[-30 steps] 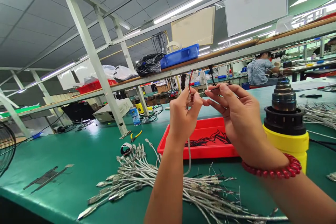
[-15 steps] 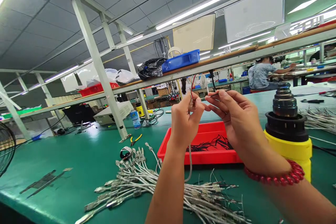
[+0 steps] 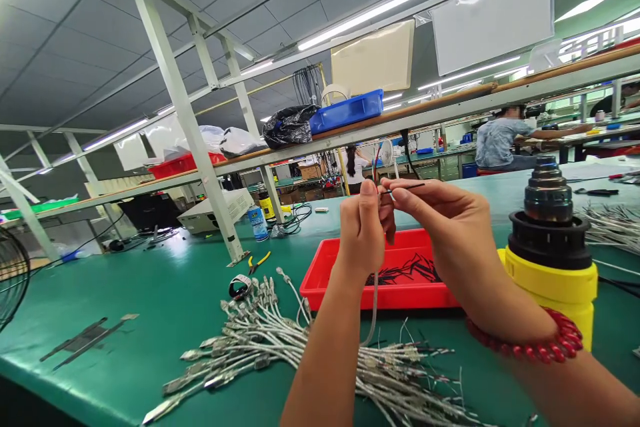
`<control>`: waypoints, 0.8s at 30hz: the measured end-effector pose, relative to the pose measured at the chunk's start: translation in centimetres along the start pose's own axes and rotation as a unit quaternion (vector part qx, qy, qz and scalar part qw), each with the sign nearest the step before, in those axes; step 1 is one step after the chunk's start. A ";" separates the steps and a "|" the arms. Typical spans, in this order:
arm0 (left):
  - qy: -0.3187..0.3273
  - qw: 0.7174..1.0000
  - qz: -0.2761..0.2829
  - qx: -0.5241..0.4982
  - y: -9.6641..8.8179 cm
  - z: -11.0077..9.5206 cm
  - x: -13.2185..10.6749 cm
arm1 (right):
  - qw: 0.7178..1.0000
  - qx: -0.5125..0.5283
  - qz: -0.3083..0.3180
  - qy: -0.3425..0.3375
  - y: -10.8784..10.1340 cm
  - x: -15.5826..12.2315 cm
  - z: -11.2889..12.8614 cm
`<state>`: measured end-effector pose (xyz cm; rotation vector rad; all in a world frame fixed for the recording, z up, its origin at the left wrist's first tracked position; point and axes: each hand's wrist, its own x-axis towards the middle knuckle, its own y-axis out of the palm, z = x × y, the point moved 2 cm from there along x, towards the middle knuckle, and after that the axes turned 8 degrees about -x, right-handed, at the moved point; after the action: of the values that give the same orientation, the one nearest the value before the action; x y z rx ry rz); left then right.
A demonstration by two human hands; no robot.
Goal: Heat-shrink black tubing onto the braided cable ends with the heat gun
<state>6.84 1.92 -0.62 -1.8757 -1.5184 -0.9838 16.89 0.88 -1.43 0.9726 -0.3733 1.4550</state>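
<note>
Since the earlier frames the two hands have closed up: the left has swung toward 3 o'clock, and its fingertips, held apart from the right's half a second ago, now meet them. The left hand [image 3: 364, 233] pinches a pale cable [image 3: 375, 300] between thumb and forefinger, the other fingers curled; thin wires [image 3: 376, 163], one of them red, rise at 12 o'clock from the grip, while the cable hangs at 6. The right hand [image 3: 457, 230] has thumb and forefinger pressed together on a thin black piece [image 3: 414, 186], which lies aslant, pointing toward 2 o'clock. I cannot tell whether its near end touches a wire, as the fingertips hide it.

Reckoned from those fingertips, a red tray [image 3: 320, 273] sits at 6 o'clock, behind the hanging cable, with short black pieces [image 3: 413, 267] scattered inside. At 7 o'clock a bundle of pale cables [image 3: 280, 340] spreads over the green table [image 3: 115, 293]. A watch [image 3: 239, 285] and yellow-handled pliers [image 3: 260, 260] lie at 8, near the bundle's end, and a blue can [image 3: 258, 223] stands at 9. A yellow tool with a stepped metal nozzle [image 3: 547, 287] stands upright between 3 and 4, just beside the right wrist's red bead bracelet [image 3: 530, 347]. Farther off, between 2 and 3, a seated co-worker [image 3: 503, 140] reaches over another table.
</note>
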 end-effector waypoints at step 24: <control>-0.150 0.969 0.188 0.063 -1.7 -3.0 -0.5 | 0.995 -0.070 0.066 -0.004 -3.5 2.0 1.4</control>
<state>4.49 -0.27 0.71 -2.1833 -1.2741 -0.4362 20.90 1.76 -0.22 0.8543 -0.5468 1.5214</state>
